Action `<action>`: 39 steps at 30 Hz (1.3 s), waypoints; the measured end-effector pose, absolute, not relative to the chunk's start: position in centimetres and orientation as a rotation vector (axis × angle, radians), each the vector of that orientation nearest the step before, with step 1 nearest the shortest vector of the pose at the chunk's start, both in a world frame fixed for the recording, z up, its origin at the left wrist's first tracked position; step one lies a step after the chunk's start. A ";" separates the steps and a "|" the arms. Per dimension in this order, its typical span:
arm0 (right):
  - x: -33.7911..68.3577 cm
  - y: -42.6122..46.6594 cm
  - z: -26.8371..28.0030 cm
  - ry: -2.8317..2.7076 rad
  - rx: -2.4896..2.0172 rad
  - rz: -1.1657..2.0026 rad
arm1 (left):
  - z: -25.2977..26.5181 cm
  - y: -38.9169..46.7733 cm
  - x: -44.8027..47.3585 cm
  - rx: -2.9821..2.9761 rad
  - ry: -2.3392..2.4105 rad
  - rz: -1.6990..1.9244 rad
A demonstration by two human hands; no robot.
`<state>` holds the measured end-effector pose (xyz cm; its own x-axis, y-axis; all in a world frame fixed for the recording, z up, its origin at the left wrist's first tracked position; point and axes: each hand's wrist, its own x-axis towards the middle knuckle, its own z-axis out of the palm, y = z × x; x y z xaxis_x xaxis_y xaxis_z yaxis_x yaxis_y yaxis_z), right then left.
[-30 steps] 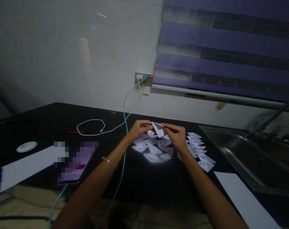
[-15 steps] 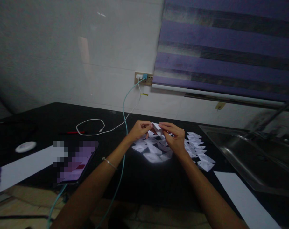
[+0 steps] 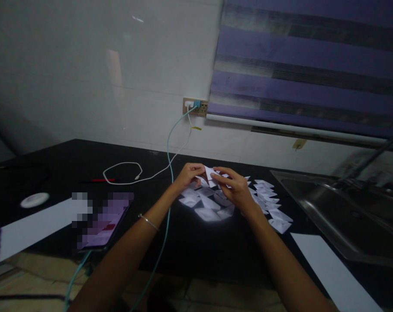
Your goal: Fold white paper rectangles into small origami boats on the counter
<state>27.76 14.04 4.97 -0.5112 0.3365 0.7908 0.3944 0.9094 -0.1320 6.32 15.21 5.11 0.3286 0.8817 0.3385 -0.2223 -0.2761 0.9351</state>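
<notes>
Between my two hands, above the dark counter, is a small piece of folded white paper (image 3: 210,175). My left hand (image 3: 190,176) pinches its left edge between thumb and fingers. On the other side, my right hand (image 3: 233,185) has its fingers closed on the right part of the paper. Below the hands lie several folded white paper pieces (image 3: 208,213), partly hidden by my fingers. More folded paper pieces (image 3: 277,216) sit in an overlapping row to the right of my right wrist.
A metal sink (image 3: 339,225) is set in the counter at right, beside a white paper strip (image 3: 333,268). Left are a phone (image 3: 107,225), another paper strip (image 3: 40,227) and a white round object (image 3: 35,200). A teal cable (image 3: 168,208) runs under my left forearm.
My right-hand fingers have shifted on the folded paper, now lying lower across its front, and the paper's angle has changed. My left hand stays nearly in place.
</notes>
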 end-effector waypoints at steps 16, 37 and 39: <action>26.6 12.5 5.9 -2.052 -0.569 0.240 | 5.3 14.7 6.5 1.929 0.913 1.356; 26.6 13.9 5.7 -1.922 -0.896 0.815 | 4.5 14.3 7.6 2.117 1.003 1.236; 26.6 14.1 5.4 -1.884 -0.921 0.802 | 4.3 14.4 7.5 2.089 1.021 1.194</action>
